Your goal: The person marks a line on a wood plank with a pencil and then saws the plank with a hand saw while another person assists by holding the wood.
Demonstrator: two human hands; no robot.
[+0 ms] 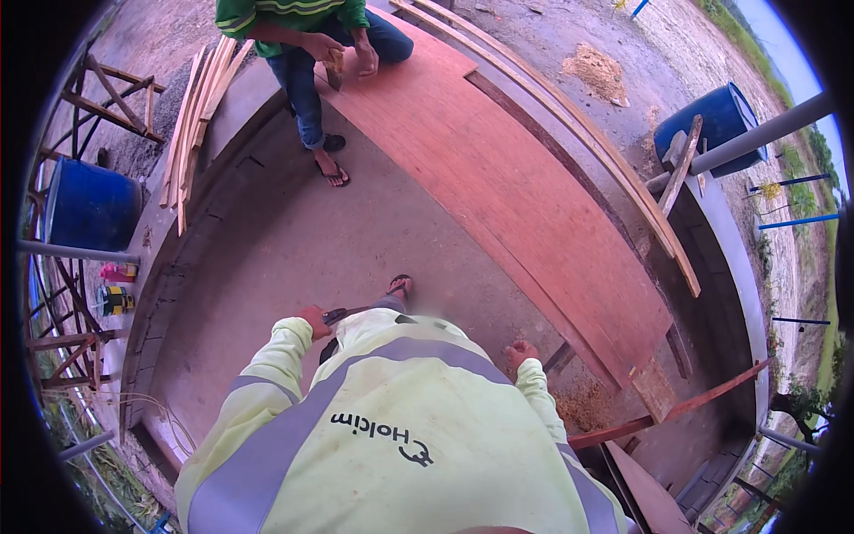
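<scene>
Grip of left hand around dark tool, right hand low, loosely curled

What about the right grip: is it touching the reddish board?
No; the right grip is apart from the reddish board, with grey floor visible between them.

Seen from above, a person's pale yellow shirt fills the lower centre, the left hand gripping a dark tool, the right hand loosely curled near the edge of a long reddish board that sweeps from top centre to lower right. At the top, a co-worker in a green top bends over the board's far end holding a wood-handled tool. Planks lie upper left, with blue barrels at far left and upper right.
</scene>
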